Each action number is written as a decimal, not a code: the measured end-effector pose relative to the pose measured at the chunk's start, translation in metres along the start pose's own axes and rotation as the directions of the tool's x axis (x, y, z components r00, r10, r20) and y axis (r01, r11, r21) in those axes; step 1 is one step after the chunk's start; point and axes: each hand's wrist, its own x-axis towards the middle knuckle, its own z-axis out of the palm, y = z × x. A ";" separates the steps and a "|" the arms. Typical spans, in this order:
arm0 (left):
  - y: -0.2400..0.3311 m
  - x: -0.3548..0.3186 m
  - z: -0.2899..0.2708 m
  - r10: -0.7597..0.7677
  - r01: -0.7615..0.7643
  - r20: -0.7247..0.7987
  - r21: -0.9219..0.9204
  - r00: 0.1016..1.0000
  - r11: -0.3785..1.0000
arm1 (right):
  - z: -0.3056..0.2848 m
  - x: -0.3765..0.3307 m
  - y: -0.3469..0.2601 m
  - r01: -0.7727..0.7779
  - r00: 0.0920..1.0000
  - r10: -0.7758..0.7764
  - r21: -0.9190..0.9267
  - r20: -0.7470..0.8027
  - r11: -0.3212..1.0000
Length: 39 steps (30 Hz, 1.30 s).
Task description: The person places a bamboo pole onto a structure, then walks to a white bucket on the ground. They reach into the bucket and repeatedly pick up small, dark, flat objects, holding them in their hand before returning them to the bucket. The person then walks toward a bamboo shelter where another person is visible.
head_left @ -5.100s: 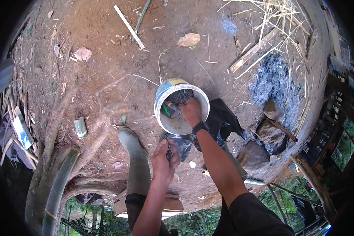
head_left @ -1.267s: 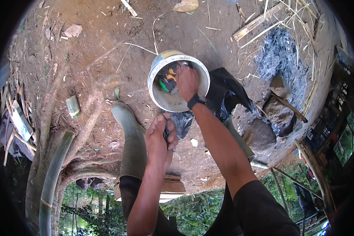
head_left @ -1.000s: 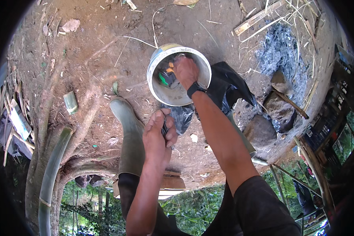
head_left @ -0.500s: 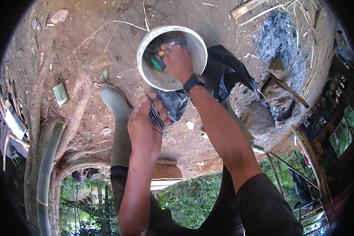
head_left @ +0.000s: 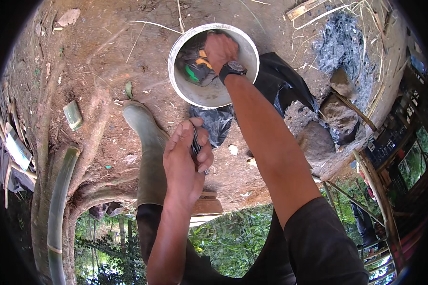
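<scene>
left grip wrapped round slim metal rods near a pale bucket, right grip down inside it, whether holding anything I cannot tell, orange item there too

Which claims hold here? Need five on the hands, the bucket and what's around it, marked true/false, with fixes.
1. The right hand is inside the bucket. True.
2. The left hand is empty. False: the left hand holds thin dark rods.
3. The watch is on the left wrist. False: it is on the right.
4. Black plastic lies beside the bucket. True.
5. The short bamboo piece is inside the bucket. False: it lies left of the boot.
</scene>
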 end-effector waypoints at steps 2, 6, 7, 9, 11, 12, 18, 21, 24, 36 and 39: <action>0.004 0.000 -0.002 -0.008 0.008 0.007 -0.012 1.000 1.000 | 0.002 0.005 0.002 0.056 0.997 -0.057 -0.008 -0.056 0.998; 0.012 -0.002 -0.002 -0.013 0.014 0.016 -0.024 1.000 1.000 | -0.001 0.009 0.000 0.109 0.993 -0.111 -0.053 -0.034 0.993; 0.013 -0.002 -0.003 -0.017 0.017 0.013 -0.028 1.000 0.999 | -0.002 0.009 0.000 0.130 0.991 -0.132 -0.059 -0.029 0.990; 0.016 -0.001 -0.004 -0.020 0.020 0.008 -0.034 1.000 0.999 | -0.004 0.006 -0.001 0.089 0.995 -0.087 -0.046 0.043 0.995; 0.019 -0.001 -0.005 -0.009 0.011 0.026 -0.043 1.000 0.999 | -0.003 0.006 -0.004 0.055 0.996 -0.053 -0.016 0.074 0.998; 0.019 -0.001 -0.005 -0.008 0.009 0.033 -0.048 0.999 0.999 | -0.002 0.005 -0.004 0.038 0.997 -0.039 0.006 0.072 0.999; 0.021 -0.003 -0.001 -0.047 0.051 0.074 -0.058 0.996 0.997 | 0.006 0.023 0.018 0.067 0.995 -0.066 -0.008 0.075 0.998; 0.021 -0.005 -0.008 -0.041 0.045 0.055 -0.069 0.998 0.997 | 0.020 0.030 0.017 0.220 0.960 -0.217 -0.001 0.176 0.975; 0.021 -0.004 -0.004 -0.057 0.062 0.076 -0.065 0.995 0.996 | 0.038 0.031 0.036 0.307 0.950 -0.303 -0.061 0.077 0.950; 0.019 -0.007 -0.001 -0.049 0.051 0.073 -0.023 0.996 0.998 | 0.021 0.032 0.026 0.197 0.961 -0.206 0.067 0.187 0.978; 0.017 -0.005 0.000 -0.053 0.055 0.084 -0.021 0.995 0.998 | 0.024 0.036 0.032 0.206 0.954 -0.209 0.035 0.216 0.978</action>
